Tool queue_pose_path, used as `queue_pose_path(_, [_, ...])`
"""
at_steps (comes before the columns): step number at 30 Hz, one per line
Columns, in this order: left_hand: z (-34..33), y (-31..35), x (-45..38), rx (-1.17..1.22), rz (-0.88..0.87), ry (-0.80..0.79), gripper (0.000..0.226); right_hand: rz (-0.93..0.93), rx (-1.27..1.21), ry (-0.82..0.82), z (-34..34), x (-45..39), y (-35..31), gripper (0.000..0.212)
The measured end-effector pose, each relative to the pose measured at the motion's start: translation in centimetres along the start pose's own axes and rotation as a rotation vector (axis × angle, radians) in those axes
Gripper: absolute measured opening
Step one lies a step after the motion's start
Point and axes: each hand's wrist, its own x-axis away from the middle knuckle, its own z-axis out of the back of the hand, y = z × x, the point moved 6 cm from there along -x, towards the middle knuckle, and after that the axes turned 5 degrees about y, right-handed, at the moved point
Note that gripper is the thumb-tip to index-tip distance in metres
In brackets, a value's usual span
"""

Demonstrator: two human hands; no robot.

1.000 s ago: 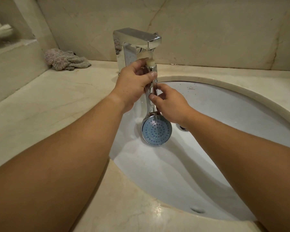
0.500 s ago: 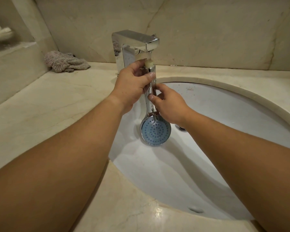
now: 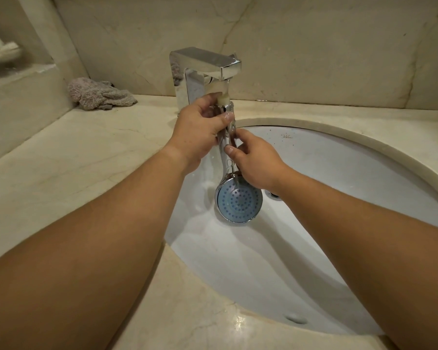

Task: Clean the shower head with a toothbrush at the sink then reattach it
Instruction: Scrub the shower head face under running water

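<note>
A chrome shower head (image 3: 239, 202) with a round blue nozzle face hangs face-up over the white sink basin (image 3: 339, 198). Its handle points up, with the pale threaded end right under the spout of the square chrome tap (image 3: 208, 62). My left hand (image 3: 200, 127) grips the upper handle. Lower down, my right hand (image 3: 256, 164) holds the handle just above the round face. A thin stream of water runs over the handle and face. No toothbrush is in view.
A crumpled grey-pink cloth (image 3: 99, 94) lies on the beige marble counter (image 3: 74, 160) at the back left. A ledge with blurred white items (image 3: 0, 50) sits at far left. The drain (image 3: 274, 194) shows beside my right wrist, and an overflow hole (image 3: 295, 319) lies near the basin's front.
Both hands and the shower head have stayed almost still under the tap; my right fingers have shifted slightly on the handle.
</note>
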Motion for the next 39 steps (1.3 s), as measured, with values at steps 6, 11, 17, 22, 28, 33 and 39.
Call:
queue_pose_path(6, [-0.3,0.1,0.1,-0.036,-0.002,-0.034,0.030,-0.004,0.004,0.001,0.0,0.3,0.2,0.034])
queue_pose_path(11, [-0.3,0.0,0.0,-0.040,-0.001,-0.032,0.033,-0.004,-0.002,-0.007,0.0,0.4,0.2,0.034])
queue_pose_path(17, [-0.2,-0.1,-0.1,-0.025,0.004,-0.023,0.045,0.002,0.005,-0.010,0.1,0.4,0.1,0.034])
queue_pose_path(22, [-0.2,-0.2,-0.2,-0.028,0.004,-0.023,0.043,0.001,0.004,-0.008,0.1,0.4,0.0,0.035])
queue_pose_path(28, [-0.2,-0.2,-0.2,-0.041,0.002,-0.025,0.038,-0.001,-0.017,-0.010,0.0,0.6,-0.1,0.035])
queue_pose_path(33, [0.0,-0.2,0.1,-0.033,0.014,-0.019,0.043,-0.018,-0.037,-0.052,0.1,0.8,-0.4,0.042])
queue_pose_path(39, [0.5,0.5,0.6,-0.041,0.108,-0.124,0.041,0.010,0.080,-0.126,0.7,1.1,-1.0,0.034])
